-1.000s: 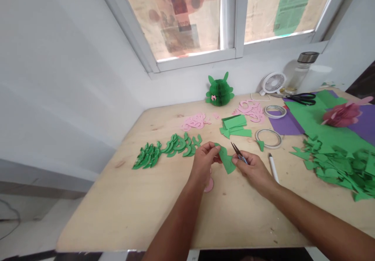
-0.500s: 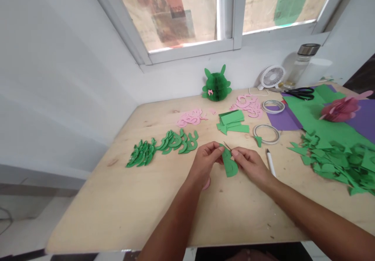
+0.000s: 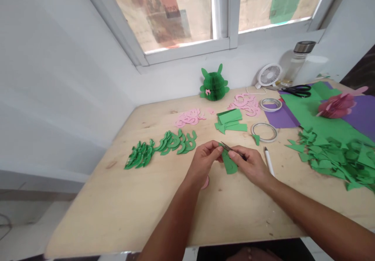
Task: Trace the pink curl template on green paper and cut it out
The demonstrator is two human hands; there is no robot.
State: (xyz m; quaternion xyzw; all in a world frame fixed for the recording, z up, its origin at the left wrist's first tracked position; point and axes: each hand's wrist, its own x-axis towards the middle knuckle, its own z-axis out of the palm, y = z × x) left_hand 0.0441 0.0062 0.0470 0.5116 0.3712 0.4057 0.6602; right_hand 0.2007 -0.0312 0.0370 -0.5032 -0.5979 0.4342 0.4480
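Observation:
Between my two hands is a green paper piece [image 3: 229,165] with a curved lower edge. My left hand [image 3: 207,155] pinches its upper left part between thumb and fingers. Closed round a small pair of scissors [image 3: 226,146], my right hand [image 3: 249,162] keeps the dark narrow blades across the top of the paper. The scissors' handles are mostly hidden in the palm. A pink paper piece [image 3: 206,182] lies on the table, partly covered by my left wrist. Just right of my right hand is a white pen [image 3: 269,162].
Stacked green curved cutouts [image 3: 175,141] lie at left, pink cutouts [image 3: 190,117] behind them. Green strips [image 3: 230,116], tape rolls [image 3: 264,124] and black scissors [image 3: 299,91] lie farther back. Green scraps [image 3: 336,155] cover the right side. A green paper figure [image 3: 215,87] stands by the wall.
The scissors have turned in my right hand, and their blades now lie flatter across the paper's top. The whole view has shifted slightly. My left hand keeps its pinch.

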